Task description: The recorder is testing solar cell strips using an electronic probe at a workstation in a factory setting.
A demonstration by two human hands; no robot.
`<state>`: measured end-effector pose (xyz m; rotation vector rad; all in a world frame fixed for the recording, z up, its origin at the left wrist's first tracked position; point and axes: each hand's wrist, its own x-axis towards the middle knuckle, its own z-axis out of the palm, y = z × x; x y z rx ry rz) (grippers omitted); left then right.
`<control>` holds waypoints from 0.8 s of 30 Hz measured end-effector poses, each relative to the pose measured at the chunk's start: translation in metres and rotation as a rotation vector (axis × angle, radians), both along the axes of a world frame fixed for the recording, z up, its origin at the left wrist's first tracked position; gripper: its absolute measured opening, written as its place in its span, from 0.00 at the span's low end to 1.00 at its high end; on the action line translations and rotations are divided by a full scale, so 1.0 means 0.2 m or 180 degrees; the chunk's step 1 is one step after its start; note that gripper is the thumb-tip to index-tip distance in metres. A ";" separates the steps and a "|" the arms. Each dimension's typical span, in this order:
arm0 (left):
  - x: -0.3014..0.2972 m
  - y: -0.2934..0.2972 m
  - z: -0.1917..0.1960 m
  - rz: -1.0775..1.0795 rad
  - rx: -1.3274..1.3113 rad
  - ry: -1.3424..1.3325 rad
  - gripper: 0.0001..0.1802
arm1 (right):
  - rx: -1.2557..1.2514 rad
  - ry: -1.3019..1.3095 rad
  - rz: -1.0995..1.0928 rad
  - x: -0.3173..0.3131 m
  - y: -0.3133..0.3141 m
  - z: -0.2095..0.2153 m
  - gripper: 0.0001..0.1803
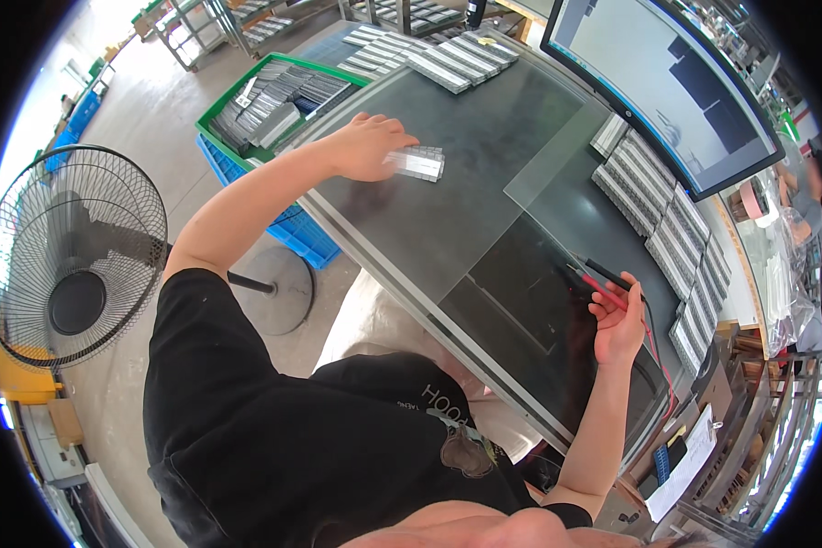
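My left hand (372, 146) is closed around one end of a small flat silver-grey slotted piece (422, 163), held over the left part of the dark tabletop (511, 119). The fingers hide the piece's left end. On the right, my right hand (619, 324) grips a pair of test probes, a red probe (605, 287) and a black probe (605, 271), side by side. Their tips point left over a dark glossy panel (521, 283). A thin red lead (659, 361) runs from the hand down past the table's right edge.
A green crate (212, 121) full of similar pieces stands left, above a blue crate (306, 239). Rows of pieces line the table's far edge (461, 62) and right side (637, 183). A monitor (694, 91) stands behind. A caged fan (78, 256) is at far left.
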<state>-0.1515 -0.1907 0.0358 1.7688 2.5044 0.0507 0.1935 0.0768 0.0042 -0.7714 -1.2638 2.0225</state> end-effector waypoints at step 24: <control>0.06 0.02 0.01 -0.0083 0.0283 -0.0133 0.36 | -0.0047 -0.0043 0.0072 0.00 0.01 0.00 0.18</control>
